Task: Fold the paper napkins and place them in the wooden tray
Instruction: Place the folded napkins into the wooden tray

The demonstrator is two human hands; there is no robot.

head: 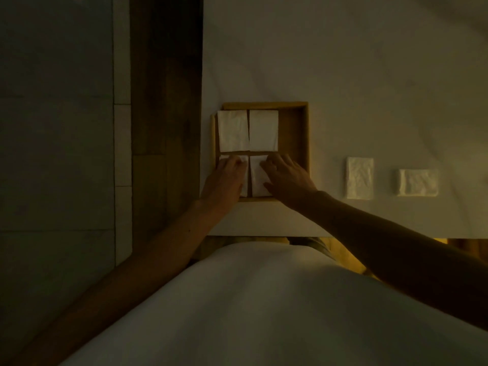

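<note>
In the wooden tray [302, 133], two near napkins are being pressed flat: one [245, 178] under the left hand [225, 178], one [257, 178] under the right hand [286, 178], fingers spread. Two more napkins [360, 178] are lying on the counter [369, 75] at three o'clock.

Wooden tray [303, 133]: showing warm yellow-brown. Folded napkins in the tray [247, 130]: showing plain white, unpatterned. Two napkins [359, 178] lying right of it: appearing off-white with a crinkled texture. Table [343, 62]: appearing pale cream. Floor strip [166, 75] at left: showing dark brown.
</note>
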